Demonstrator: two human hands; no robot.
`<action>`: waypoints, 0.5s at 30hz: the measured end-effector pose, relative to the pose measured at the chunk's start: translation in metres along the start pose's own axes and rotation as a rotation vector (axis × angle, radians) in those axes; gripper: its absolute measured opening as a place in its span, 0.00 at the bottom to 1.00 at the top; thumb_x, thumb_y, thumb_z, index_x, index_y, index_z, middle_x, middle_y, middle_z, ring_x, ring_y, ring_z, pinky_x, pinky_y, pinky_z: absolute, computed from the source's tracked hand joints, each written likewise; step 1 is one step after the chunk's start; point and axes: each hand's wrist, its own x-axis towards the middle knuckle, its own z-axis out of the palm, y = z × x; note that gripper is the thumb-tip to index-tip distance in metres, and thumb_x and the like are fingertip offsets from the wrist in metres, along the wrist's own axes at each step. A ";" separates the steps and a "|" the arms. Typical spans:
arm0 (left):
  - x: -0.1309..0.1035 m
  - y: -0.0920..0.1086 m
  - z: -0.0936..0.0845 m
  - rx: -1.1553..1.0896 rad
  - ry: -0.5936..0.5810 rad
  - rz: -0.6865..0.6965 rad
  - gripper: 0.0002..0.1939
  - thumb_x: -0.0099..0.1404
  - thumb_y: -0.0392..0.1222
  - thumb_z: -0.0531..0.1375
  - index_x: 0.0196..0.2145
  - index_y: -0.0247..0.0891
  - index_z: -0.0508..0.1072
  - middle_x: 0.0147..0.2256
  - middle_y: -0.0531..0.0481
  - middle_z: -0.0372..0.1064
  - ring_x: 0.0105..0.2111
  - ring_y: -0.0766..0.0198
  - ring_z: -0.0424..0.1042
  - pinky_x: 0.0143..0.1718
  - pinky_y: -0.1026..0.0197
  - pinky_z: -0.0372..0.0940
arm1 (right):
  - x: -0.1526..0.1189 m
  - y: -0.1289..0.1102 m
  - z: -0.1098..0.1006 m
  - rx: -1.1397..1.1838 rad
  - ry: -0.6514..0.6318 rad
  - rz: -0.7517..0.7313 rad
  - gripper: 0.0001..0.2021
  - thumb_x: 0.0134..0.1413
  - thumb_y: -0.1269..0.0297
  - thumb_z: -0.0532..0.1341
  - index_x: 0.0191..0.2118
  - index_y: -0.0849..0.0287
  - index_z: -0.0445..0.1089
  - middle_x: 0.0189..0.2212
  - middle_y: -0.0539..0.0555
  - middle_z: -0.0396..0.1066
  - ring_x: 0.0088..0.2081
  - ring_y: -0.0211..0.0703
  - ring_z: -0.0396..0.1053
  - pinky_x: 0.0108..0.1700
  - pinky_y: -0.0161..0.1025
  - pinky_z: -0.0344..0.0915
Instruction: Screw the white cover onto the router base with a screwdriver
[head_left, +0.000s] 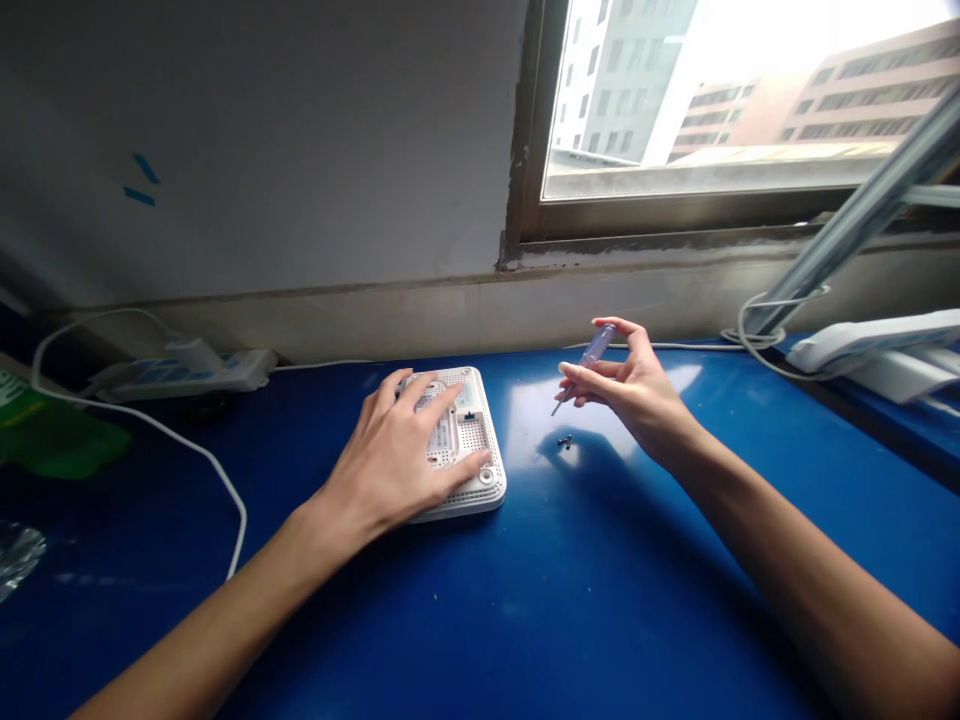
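Observation:
A white router-like box (471, 478) with a vented face, a label and corner holes lies flat on the blue table. Across its left and middle part rests my left hand (397, 440), fingers spread, palm down, thumb toward the near right corner. My right hand (626, 385) pinches a screwdriver (598, 347) with a clear purplish handle, tilted so that its thin metal tip points down and left. Several small dark screws (566, 441) lie in a cluster on the table just below the tip, which is apart from them.
On the left stand a power strip (225, 370) with a white plug and a green bottle (52, 430); a white cable (217, 465) loops over the table. At the right are white power strips (877, 340) beside a metal bar (847, 230). A wall and window (705, 120) bound the back.

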 end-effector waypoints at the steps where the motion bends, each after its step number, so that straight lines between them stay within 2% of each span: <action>1: -0.006 -0.001 0.002 0.020 -0.063 -0.064 0.47 0.63 0.73 0.62 0.70 0.43 0.68 0.72 0.36 0.59 0.72 0.24 0.50 0.67 0.24 0.55 | -0.002 -0.001 0.003 -0.008 0.002 -0.004 0.47 0.46 0.48 0.80 0.63 0.49 0.52 0.28 0.49 0.81 0.31 0.52 0.82 0.32 0.41 0.75; 3: -0.014 -0.002 0.005 0.005 -0.171 -0.145 0.50 0.63 0.78 0.59 0.74 0.48 0.62 0.76 0.39 0.47 0.75 0.24 0.41 0.69 0.22 0.49 | -0.005 -0.003 0.009 -0.034 0.008 -0.007 0.48 0.46 0.47 0.79 0.65 0.50 0.52 0.28 0.49 0.81 0.31 0.53 0.82 0.32 0.42 0.76; 6: -0.018 -0.006 0.007 -0.045 -0.243 -0.174 0.49 0.65 0.77 0.57 0.75 0.52 0.57 0.78 0.43 0.38 0.76 0.28 0.36 0.71 0.24 0.46 | -0.007 -0.003 0.012 -0.065 0.019 -0.005 0.49 0.46 0.48 0.79 0.67 0.50 0.53 0.28 0.49 0.80 0.31 0.54 0.82 0.32 0.43 0.76; 9: -0.017 -0.016 0.005 -0.113 -0.281 -0.114 0.49 0.65 0.78 0.57 0.75 0.55 0.55 0.78 0.46 0.35 0.77 0.30 0.34 0.72 0.24 0.42 | -0.008 -0.002 0.013 -0.084 0.036 -0.006 0.48 0.46 0.49 0.80 0.66 0.50 0.54 0.28 0.50 0.81 0.32 0.55 0.82 0.31 0.42 0.76; 11: -0.014 -0.027 0.000 -0.160 -0.326 -0.040 0.49 0.64 0.79 0.58 0.75 0.60 0.54 0.78 0.50 0.34 0.77 0.33 0.32 0.72 0.23 0.36 | -0.009 -0.001 0.013 -0.092 0.047 -0.004 0.47 0.46 0.49 0.80 0.65 0.50 0.55 0.28 0.50 0.81 0.33 0.55 0.82 0.32 0.42 0.76; 13: -0.011 -0.040 -0.007 -0.199 -0.394 0.034 0.48 0.61 0.78 0.61 0.73 0.64 0.57 0.78 0.54 0.35 0.77 0.35 0.29 0.72 0.24 0.32 | -0.009 -0.001 0.014 -0.093 0.054 0.001 0.46 0.45 0.49 0.80 0.63 0.50 0.55 0.28 0.50 0.81 0.32 0.53 0.82 0.32 0.41 0.76; 15: -0.008 -0.054 -0.018 -0.222 -0.446 0.084 0.46 0.59 0.76 0.66 0.71 0.66 0.62 0.78 0.57 0.37 0.77 0.36 0.26 0.73 0.26 0.32 | -0.011 -0.002 0.015 -0.092 0.064 0.002 0.45 0.44 0.48 0.80 0.61 0.50 0.55 0.27 0.50 0.81 0.30 0.51 0.81 0.32 0.41 0.75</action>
